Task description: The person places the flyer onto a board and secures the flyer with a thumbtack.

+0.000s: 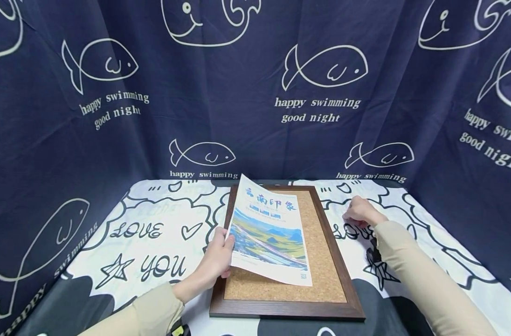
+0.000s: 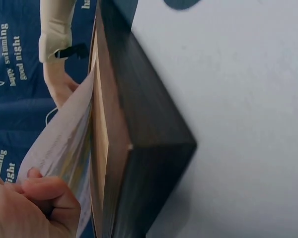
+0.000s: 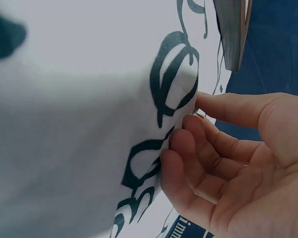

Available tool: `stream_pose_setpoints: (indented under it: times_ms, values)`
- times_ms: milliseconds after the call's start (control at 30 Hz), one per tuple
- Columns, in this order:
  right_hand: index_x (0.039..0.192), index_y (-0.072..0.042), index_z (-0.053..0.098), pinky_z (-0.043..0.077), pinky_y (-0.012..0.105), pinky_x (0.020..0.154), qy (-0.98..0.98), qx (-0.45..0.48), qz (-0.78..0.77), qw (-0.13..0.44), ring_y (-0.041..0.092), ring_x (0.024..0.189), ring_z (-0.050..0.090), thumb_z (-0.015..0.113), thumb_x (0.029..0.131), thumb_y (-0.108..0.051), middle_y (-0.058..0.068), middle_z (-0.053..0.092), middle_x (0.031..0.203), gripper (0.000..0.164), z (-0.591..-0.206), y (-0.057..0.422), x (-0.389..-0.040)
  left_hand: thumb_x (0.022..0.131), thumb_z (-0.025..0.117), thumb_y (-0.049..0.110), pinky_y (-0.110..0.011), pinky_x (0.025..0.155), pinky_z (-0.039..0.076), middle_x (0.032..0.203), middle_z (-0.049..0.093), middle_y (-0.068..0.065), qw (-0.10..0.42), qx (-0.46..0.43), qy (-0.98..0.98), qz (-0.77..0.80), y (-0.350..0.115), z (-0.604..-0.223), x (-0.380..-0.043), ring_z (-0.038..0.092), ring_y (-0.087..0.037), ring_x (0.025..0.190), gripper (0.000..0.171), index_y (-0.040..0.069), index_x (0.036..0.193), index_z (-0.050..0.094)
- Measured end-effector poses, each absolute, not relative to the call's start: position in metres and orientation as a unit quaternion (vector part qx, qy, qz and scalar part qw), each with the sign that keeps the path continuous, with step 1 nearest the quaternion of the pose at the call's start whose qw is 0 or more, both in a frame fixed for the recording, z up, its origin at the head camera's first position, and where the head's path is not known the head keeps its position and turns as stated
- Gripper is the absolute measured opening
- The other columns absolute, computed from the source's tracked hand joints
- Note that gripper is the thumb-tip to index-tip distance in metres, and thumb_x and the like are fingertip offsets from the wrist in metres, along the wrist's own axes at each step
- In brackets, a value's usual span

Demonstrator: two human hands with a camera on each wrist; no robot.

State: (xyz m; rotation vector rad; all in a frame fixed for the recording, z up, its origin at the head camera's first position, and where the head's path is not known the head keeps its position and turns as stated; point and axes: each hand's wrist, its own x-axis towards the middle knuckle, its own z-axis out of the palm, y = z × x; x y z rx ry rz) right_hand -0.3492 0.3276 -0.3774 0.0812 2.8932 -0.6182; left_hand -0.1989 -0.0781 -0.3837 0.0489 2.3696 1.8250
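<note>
Navy curtains (image 1: 255, 133) back the corkboard (image 1: 328, 266), cloth (image 1: 169, 219) spreading on either side. Over its cork slants a white landscape poster (image 1: 268, 238), left edge pinched by the left hand (image 1: 217, 254); right of the corkboard, the right hand (image 1: 362, 212) curls, grip unclear.

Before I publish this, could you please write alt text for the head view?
A person's left hand holds a printed poster over a framed corkboard; the right hand is low over patterned cloth to the right.
</note>
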Motion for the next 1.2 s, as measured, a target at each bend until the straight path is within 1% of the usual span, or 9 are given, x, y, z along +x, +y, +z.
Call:
stream_pose_setpoints:
  times_ms: [67,167,367,567,700,800,1067,1133,1200]
  values:
    - [0.060,-0.004,0.060,0.051,0.027,0.046,0.973,0.028,-0.209,0.092,0.010,0.045,0.052,0.063,0.079,-0.011,0.000,0.052,0.050,0.020,-0.377,0.328,-0.349,0.106,0.026,0.019,-0.019,0.037,0.031,0.067,0.057,-0.006,0.089,0.028,0.787,0.609,-0.076,-0.384,-0.197,0.029,-0.006,0.038,0.020,0.003,0.117,0.033]
    - [0.058,-0.005,0.059,0.051,0.026,0.045,0.973,0.027,-0.208,0.093,0.010,0.044,0.051,0.060,0.079,-0.012,-0.001,0.051,0.048,0.022,-0.377,0.329,-0.349,0.106,0.028,0.019,-0.019,0.037,0.031,0.063,0.056,-0.003,0.103,0.036,0.784,0.611,-0.073,-0.385,-0.195,0.028,-0.005,0.037,0.019,0.003,0.116,0.033]
    - [0.056,-0.007,0.055,0.051,0.027,0.046,0.974,0.022,-0.210,0.083,0.012,0.042,0.053,0.056,0.079,-0.014,-0.002,0.049,0.045,0.024,-0.377,0.331,-0.349,0.105,0.030,0.018,-0.019,0.035,0.030,0.063,0.062,-0.004,0.121,0.045,0.786,0.605,-0.072,-0.386,-0.196,0.027,-0.006,0.035,0.019,0.003,0.116,0.033]
    - [0.065,-0.006,0.059,0.046,0.023,0.043,0.973,-0.001,-0.221,0.067,0.009,0.041,0.051,0.056,0.081,-0.016,-0.005,0.048,0.045,0.020,-0.381,0.332,-0.351,0.105,0.031,0.016,-0.019,0.035,0.031,0.062,0.060,-0.003,0.123,0.047,0.790,0.599,-0.069,-0.389,-0.197,0.028,-0.006,0.035,0.017,0.003,0.113,0.034]
    - [0.071,-0.003,0.062,0.045,0.023,0.042,0.971,-0.032,-0.231,0.054,0.009,0.042,0.050,0.056,0.081,-0.012,-0.005,0.050,0.047,0.015,-0.385,0.332,-0.353,0.104,0.032,0.016,-0.019,0.035,0.031,0.062,0.059,-0.003,0.127,0.047,0.789,0.599,-0.068,-0.390,-0.198,0.027,-0.006,0.036,0.016,0.003,0.113,0.034]
    - [0.075,-0.002,0.063,0.046,0.023,0.043,0.971,-0.056,-0.230,0.045,0.009,0.042,0.051,0.056,0.081,-0.008,-0.004,0.052,0.049,0.011,-0.387,0.334,-0.354,0.104,0.032,0.016,-0.019,0.036,0.031,0.064,0.061,-0.004,0.129,0.047,0.789,0.598,-0.067,-0.390,-0.198,0.027,-0.006,0.036,0.016,0.003,0.113,0.034]
    - [0.078,0.000,0.065,0.044,0.022,0.042,0.971,-0.097,-0.218,0.026,0.008,0.043,0.049,0.056,0.081,-0.005,-0.002,0.053,0.053,0.010,-0.386,0.334,-0.352,0.103,0.036,0.015,-0.020,0.035,0.032,0.068,0.064,-0.007,0.132,0.049,0.796,0.588,-0.065,-0.391,-0.199,0.028,-0.006,0.036,0.016,0.002,0.113,0.036]
    - [0.076,0.000,0.062,0.043,0.021,0.042,0.972,-0.087,-0.217,0.025,0.007,0.042,0.048,0.054,0.081,-0.005,-0.002,0.052,0.053,0.010,-0.386,0.332,-0.352,0.103,0.037,0.016,-0.019,0.035,0.032,0.069,0.064,-0.007,0.133,0.050,0.798,0.585,-0.065,-0.391,-0.199,0.029,-0.006,0.036,0.016,0.003,0.113,0.036]
    - [0.068,-0.004,0.057,0.040,0.021,0.041,0.976,-0.062,-0.208,0.027,0.007,0.041,0.046,0.051,0.081,-0.007,-0.004,0.050,0.051,0.015,-0.384,0.331,-0.350,0.103,0.040,0.017,-0.019,0.035,0.032,0.068,0.064,-0.007,0.137,0.056,0.804,0.576,-0.067,-0.391,-0.199,0.032,-0.006,0.036,0.017,0.003,0.112,0.037]
